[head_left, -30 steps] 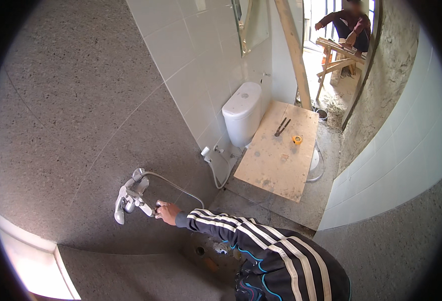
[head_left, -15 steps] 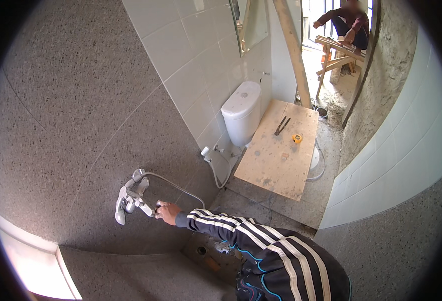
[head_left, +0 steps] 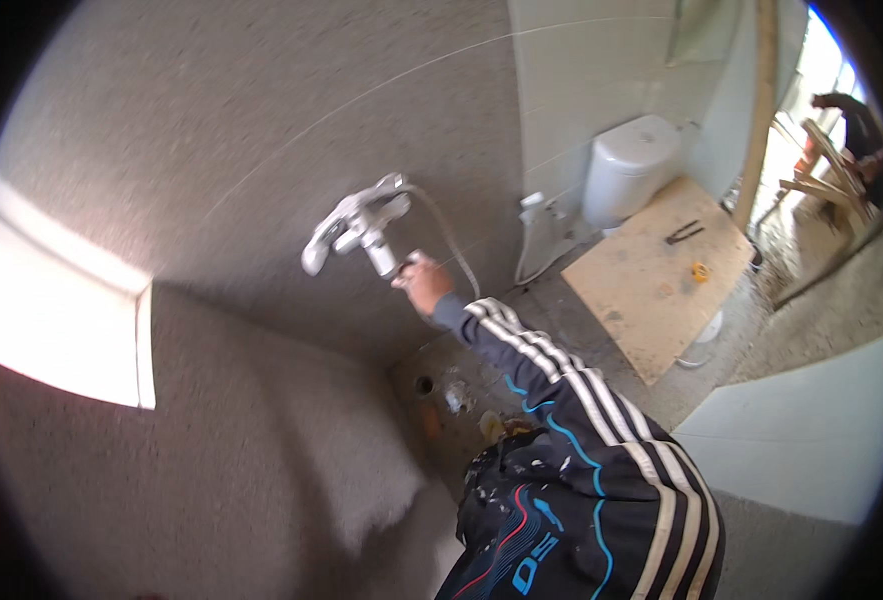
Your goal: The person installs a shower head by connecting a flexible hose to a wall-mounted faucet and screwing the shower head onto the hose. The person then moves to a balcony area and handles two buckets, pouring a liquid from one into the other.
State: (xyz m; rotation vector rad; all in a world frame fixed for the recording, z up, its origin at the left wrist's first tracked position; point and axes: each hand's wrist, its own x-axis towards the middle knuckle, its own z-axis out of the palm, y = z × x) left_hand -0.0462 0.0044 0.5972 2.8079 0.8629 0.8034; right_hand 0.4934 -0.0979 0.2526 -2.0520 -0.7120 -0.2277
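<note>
A white mixer tap (head_left: 366,240) with a hand shower (head_left: 323,248) on it is fixed to the grey speckled wall. From it a flexible hose (head_left: 453,235) curves down to the right. My right hand (head_left: 426,284), at the end of a dark striped sleeve, has its fingers closed round the near end of the tap. A small dark part shows at the fingertips; its exact shape is blurred. Nowhere in the picture does my left hand appear.
Right of the tap, a wooden board (head_left: 651,320) lies in front of a toilet cistern (head_left: 631,160), bearing pincers (head_left: 683,234) and a yellow tape measure (head_left: 700,272). A drain hole (head_left: 423,384) is in the floor. Another person (head_left: 866,150) sits beyond the doorway.
My view has swung left and down, so tap, board and cistern now appear higher and farther right. My right hand stays at the tap's end. More of the bright window shows at the left.
</note>
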